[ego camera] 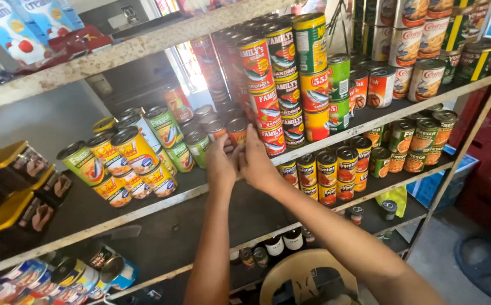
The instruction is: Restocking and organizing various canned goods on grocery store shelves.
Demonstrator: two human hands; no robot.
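Now I have both hands, left (220,164) and right (257,161), closed together around one can (237,131) on the shelf (161,197).

Small orange-red can (236,130), upright, mid shelf, just left of red can stacks.

left arm: bare, reaching up and forward from the bottom edge
left hand (220,162): raised, back toward the camera, fingers curled forward
right arm: bare, stretched diagonally from lower right
right hand (256,160): touching the left, fingers pointing up
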